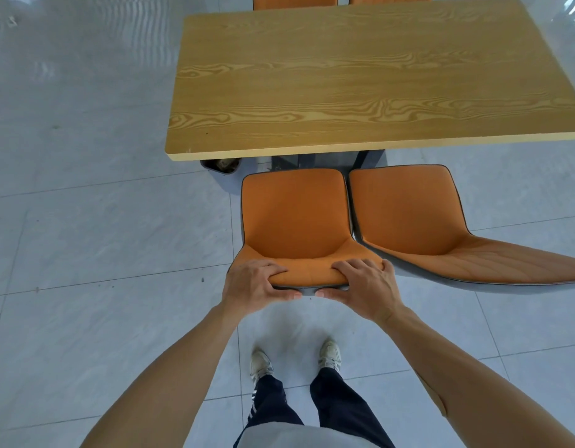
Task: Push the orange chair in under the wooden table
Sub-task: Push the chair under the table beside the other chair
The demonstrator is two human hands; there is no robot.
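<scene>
An orange padded chair (pixel 296 218) stands directly in front of me, facing the wooden table (pixel 360 76). Its seat's front edge lies just short of the table's near edge, with a narrow gap of dark table base showing between them. My left hand (pixel 257 284) grips the left part of the backrest's top edge, fingers over the front, thumb behind. My right hand (pixel 360 287) grips the right part in the same way. The chair's legs are hidden beneath the seat.
A second orange chair (pixel 441 227) stands close on the right, almost touching the first. Two more orange chair backs (pixel 294 1) show beyond the table's far edge. A small dark bin (pixel 221 165) sits under the table's near-left corner. Pale tiled floor (pixel 85 221) surrounds everything; my feet (pixel 296 360) are below.
</scene>
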